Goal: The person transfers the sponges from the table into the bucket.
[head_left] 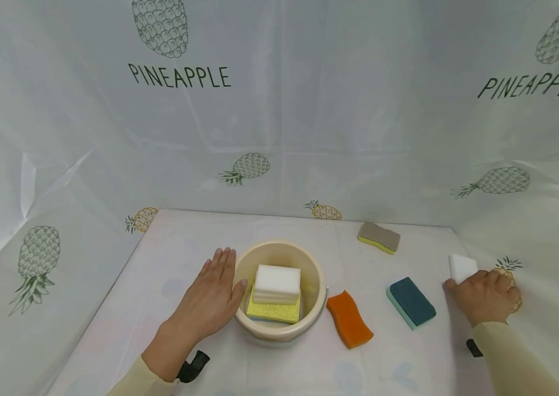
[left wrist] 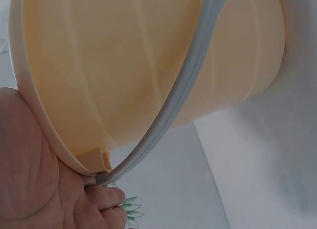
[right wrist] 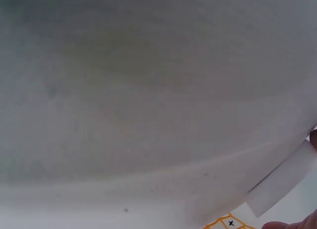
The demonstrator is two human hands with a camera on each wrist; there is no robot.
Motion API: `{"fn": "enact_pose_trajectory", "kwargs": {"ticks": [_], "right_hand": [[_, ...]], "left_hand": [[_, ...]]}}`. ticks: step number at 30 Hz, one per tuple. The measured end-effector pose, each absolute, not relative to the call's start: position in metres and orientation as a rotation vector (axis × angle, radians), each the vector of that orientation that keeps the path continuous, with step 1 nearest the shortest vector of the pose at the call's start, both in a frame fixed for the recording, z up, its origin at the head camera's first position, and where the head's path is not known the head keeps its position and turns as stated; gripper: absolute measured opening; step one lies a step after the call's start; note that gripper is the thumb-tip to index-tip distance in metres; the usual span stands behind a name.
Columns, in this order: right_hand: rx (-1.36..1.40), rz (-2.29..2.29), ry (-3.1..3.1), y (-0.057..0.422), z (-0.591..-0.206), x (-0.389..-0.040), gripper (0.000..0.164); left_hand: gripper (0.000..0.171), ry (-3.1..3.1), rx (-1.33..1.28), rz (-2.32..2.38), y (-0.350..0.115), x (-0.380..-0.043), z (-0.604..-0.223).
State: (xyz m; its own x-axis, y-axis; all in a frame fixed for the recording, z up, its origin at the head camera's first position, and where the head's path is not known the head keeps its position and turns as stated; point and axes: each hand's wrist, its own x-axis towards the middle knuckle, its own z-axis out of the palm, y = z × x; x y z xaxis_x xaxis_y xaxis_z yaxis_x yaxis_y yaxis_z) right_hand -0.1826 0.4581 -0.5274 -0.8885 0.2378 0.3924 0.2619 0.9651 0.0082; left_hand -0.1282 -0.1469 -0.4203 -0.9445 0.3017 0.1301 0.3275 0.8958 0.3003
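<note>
Well, the white sponge [head_left: 462, 268] is far to the right of the bucket [head_left: 274, 332], and the right hand [head_left: 487, 296] is at it, thumb and fingers about its near end; I can't tell whether they grip. The left hand [head_left: 210, 297] rests straight-fingered against the bucket, presumably to steady it. The bucket is smooth cream plastic, holding matt white blocks [head_left: 277, 281] over a yellow sponge [head_left: 274, 312]. Right of it sit a wavy orange sponge [head_left: 349, 320], a scourer-topped teal sponge [head_left: 411, 302] and, farther back, a curvy grey-and-yellow sponge [head_left: 379, 237].
</note>
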Motion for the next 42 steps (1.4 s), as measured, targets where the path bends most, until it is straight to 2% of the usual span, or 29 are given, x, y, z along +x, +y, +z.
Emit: {"fn": "enact_pose_trajectory", "kwargs": {"ticks": [12,21,32,42], "right_hand": [[-0.596,0.014,-2.958,0.465,-0.523,-0.184,0.081],[-0.524,0.028,-2.945,0.463,-0.522,-0.188,0.079],[-0.386,-0.077,-2.716,0.459,-0.523,-0.192,0.065],[-0.213,-0.082,-2.708,0.445,-0.510,-0.200,0.059]], "left_hand": [[0.070,-2.983,-0.492,-0.517,-0.146,-0.126,-0.417],[0.072,-3.002,-0.482,-0.503,-0.147,-0.129,-0.420],[0.072,-2.997,-0.486,-0.501,-0.147,-0.129,-0.421],[0.072,-2.984,-0.487,-0.495,-0.147,-0.129,-0.422]]}}
